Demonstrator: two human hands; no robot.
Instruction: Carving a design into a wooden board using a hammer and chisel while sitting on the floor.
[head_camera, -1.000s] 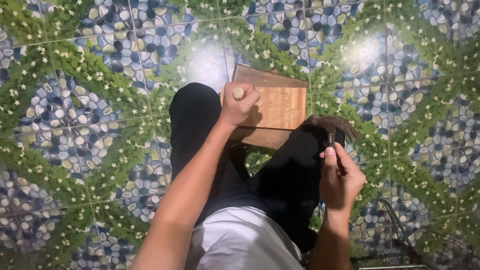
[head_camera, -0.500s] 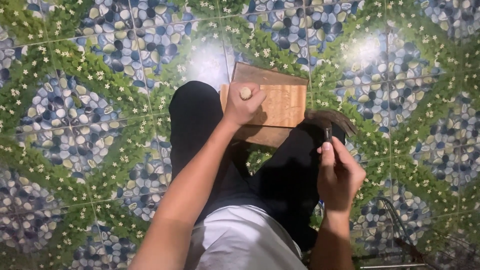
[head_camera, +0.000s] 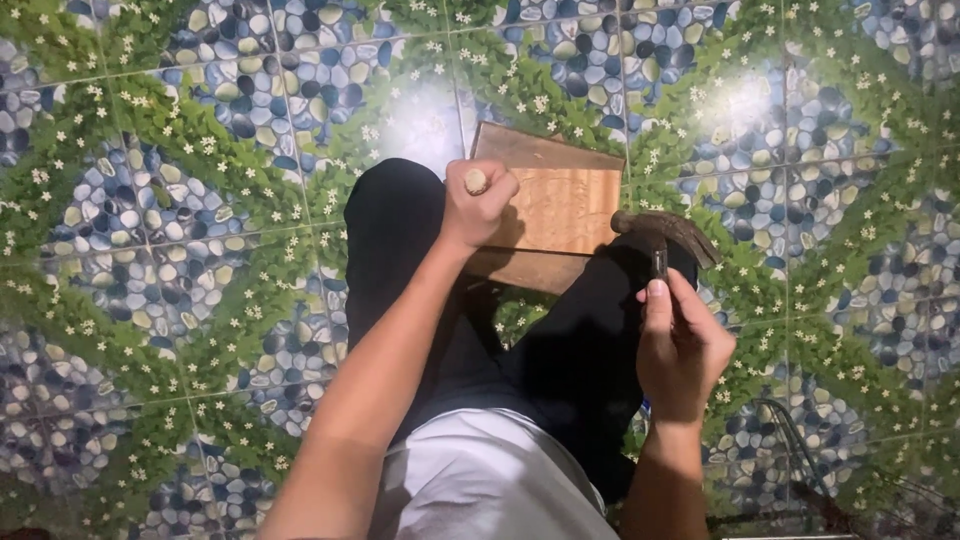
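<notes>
A rectangular wooden block (head_camera: 560, 205) lies on the tiled floor (head_camera: 180, 230) just past my knees. My left hand (head_camera: 478, 205) is closed around a thin wooden peg whose round end sticks up from the fist, and it rests at the block's left edge. My right hand (head_camera: 682, 345) grips the handle of a hammer (head_camera: 668, 232). Its dark, rusty head hovers over my right knee, just right of the block. I wear black trousers (head_camera: 400, 230) and a white shirt.
The floor is glossy tile with a blue pebble, green leaf and white flower pattern, with two bright light glares. A thin dark metal frame (head_camera: 800, 450) lies at the lower right, beside my right leg.
My right hand has lifted the hammer a little and turned its head more clearly into view. My left hand has stayed on the block's left edge.
</notes>
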